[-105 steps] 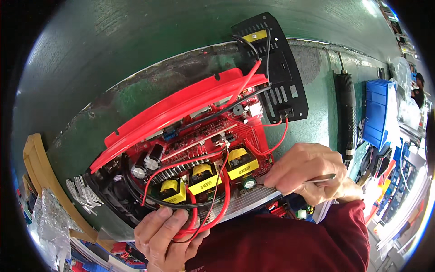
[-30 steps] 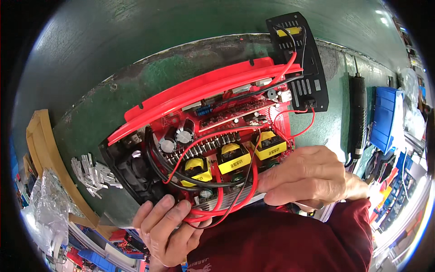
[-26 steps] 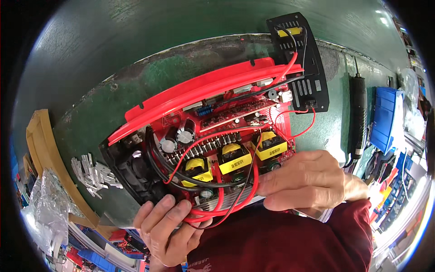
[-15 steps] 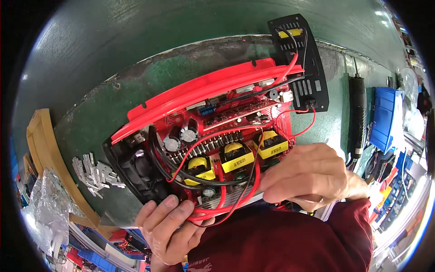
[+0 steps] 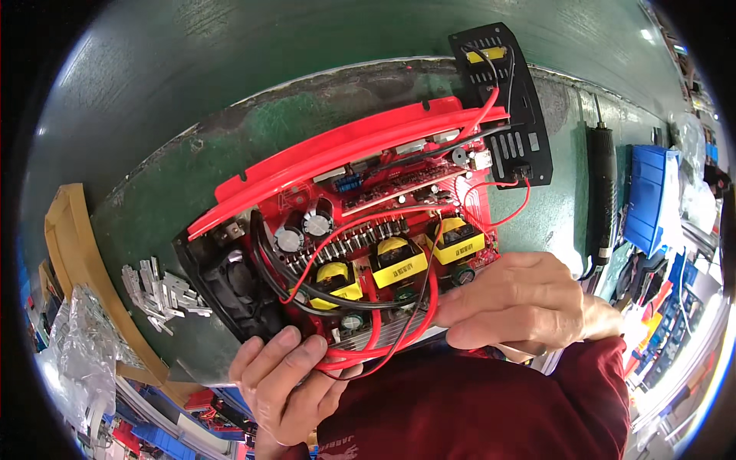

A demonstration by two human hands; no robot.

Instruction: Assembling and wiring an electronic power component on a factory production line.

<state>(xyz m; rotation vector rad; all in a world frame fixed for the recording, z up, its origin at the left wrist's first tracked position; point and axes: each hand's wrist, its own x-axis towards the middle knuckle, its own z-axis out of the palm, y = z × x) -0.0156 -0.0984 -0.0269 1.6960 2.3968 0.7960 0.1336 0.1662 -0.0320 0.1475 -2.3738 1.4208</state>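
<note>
An opened power inverter [image 5: 391, 203] with a red housing and red circuit board lies on the green table in front of me. Yellow-wrapped transformers [image 5: 399, 265] stand in a row on it, beside round capacitors [image 5: 317, 224] and thick red and black wires. My left hand [image 5: 285, 387] grips the near left corner, fingers curled by the looped red wires [image 5: 368, 354]. At the near right edge my right hand [image 5: 517, 301] is closed, its fingertips against the inverter; anything between them is hidden. A black slotted end panel [image 5: 506, 107] hangs on wires at the far right.
A black-handled tool [image 5: 603, 192] with a thin metal shaft lies at the right, next to a blue bin [image 5: 648, 201]. Small metal strips [image 5: 162, 295] are heaped at the left. Beyond them stand a cardboard tray [image 5: 77, 253] and clear plastic bags [image 5: 77, 353].
The inverter and its end panel have shifted very slightly to the left. My right hand has moved down a little at the near edge; my left hand stays nearly where it was.
</note>
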